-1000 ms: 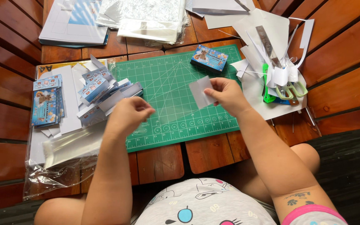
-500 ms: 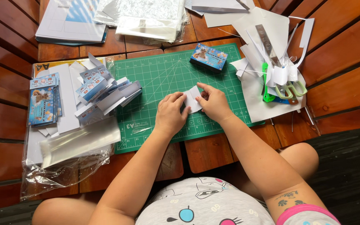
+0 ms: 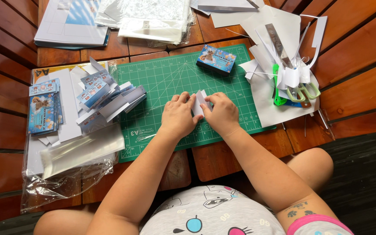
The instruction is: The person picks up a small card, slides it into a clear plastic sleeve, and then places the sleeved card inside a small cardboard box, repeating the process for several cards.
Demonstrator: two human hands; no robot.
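Both hands, left hand (image 3: 178, 115) and right hand (image 3: 223, 114), pinch 1 white card piece (image 3: 200, 102) mid-frame, half-folded; 1 finished blue box (image 3: 216, 59) stands above, flat printed cards (image 3: 44, 109) at left unfolded.

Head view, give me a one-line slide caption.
Both hands, left hand and right hand, fold a small white paper piece over a green cutting mat.

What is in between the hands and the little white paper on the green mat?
Nothing visible. The left hand and the right hand both already touch the small white paper piece, pinching it between them over the green cutting mat. The blue box and the scissors lie apart, farther back and to the side.
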